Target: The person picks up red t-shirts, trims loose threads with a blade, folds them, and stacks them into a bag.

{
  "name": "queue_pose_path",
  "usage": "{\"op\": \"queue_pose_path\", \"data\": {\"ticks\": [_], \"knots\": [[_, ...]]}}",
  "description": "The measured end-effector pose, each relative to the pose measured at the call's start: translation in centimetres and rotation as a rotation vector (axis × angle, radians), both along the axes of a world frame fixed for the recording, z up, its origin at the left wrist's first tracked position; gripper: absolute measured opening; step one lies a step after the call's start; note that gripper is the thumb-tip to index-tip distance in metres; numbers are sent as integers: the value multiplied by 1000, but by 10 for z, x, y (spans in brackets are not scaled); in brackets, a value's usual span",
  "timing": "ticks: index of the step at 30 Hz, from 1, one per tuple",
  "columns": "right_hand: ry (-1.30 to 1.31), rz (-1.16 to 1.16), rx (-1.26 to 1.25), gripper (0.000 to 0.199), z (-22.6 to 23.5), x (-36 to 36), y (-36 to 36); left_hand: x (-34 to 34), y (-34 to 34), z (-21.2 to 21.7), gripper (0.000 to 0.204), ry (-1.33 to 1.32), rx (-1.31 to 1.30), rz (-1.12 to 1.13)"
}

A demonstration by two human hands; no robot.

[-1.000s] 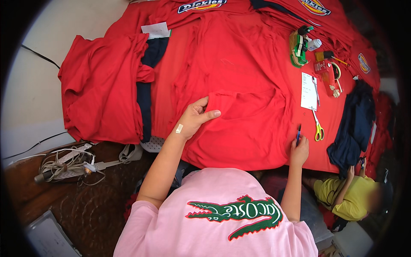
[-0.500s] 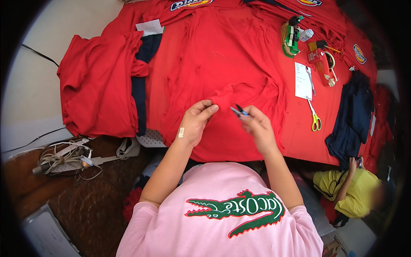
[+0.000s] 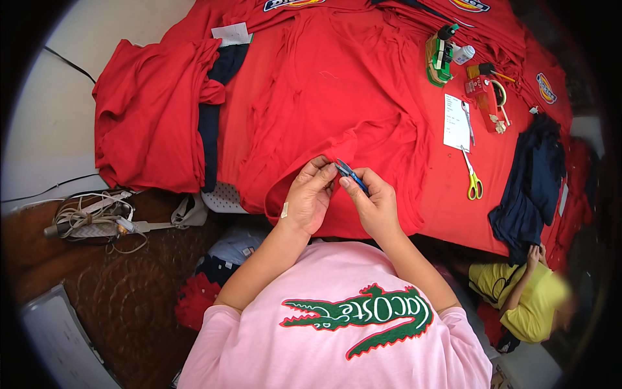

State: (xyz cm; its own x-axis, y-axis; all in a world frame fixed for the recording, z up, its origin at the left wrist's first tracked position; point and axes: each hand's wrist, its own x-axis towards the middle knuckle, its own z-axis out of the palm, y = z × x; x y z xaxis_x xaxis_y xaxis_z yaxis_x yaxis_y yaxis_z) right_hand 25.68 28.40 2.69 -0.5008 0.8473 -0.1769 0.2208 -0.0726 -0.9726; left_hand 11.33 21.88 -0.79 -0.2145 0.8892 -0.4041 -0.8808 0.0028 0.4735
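Note:
A red garment (image 3: 350, 97) lies spread over the table, its near part bunched up at my hands. My left hand (image 3: 312, 198) pinches a fold of it between thumb and fingers; a small pale strip of tape sits near the wrist. In my right hand (image 3: 378, 202) is a pair of small blue thread snips (image 3: 350, 176). The blades point up and left, right at the fingertips of my left hand and the pinched cloth. Whether they touch the cloth I cannot make out.
Yellow-handled scissors (image 3: 475, 185) and a paper slip (image 3: 457, 123) lie to the right, below a green tape dispenser (image 3: 438, 61) and a red one (image 3: 484, 100). Folded red garments (image 3: 152, 123) are at left. A person in yellow (image 3: 534, 301) handles dark cloth (image 3: 531, 188) at right.
My right hand has brought the snips left, up to my left fingertips. The pinched cloth has shifted slightly, and my left hand has turned and moved a little right.

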Motion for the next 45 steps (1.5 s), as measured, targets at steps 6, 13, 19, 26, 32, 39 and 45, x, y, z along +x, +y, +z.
{"op": "queue_pose_path", "data": {"ticks": [6, 13, 19, 26, 32, 39, 45], "knots": [[58, 24, -56, 19, 1, 9, 4, 12, -1, -2, 22, 43, -8, 33], [261, 64, -438, 20, -11, 20, 10, 19, 1, 6, 22, 30, -42, 58], [216, -169, -455, 24, -22, 46, 38, 17, 3, 2, 23, 22, -37, 73], [-689, -381, 119, 36, -114, 197, 125, -18, -1, 8, 26, -2, -50, 3], [-700, -482, 679, 32, -113, 192, 131, -39, -1, -6, 45, -56, -124, -37], [-978, -160, 770, 28, -101, 69, 179, -57, 36, -1, 41, -102, -105, -218], [-31, -217, -582, 34, -24, 104, 223, -179, 57, 47, 46, 23, 47, -157]]}}
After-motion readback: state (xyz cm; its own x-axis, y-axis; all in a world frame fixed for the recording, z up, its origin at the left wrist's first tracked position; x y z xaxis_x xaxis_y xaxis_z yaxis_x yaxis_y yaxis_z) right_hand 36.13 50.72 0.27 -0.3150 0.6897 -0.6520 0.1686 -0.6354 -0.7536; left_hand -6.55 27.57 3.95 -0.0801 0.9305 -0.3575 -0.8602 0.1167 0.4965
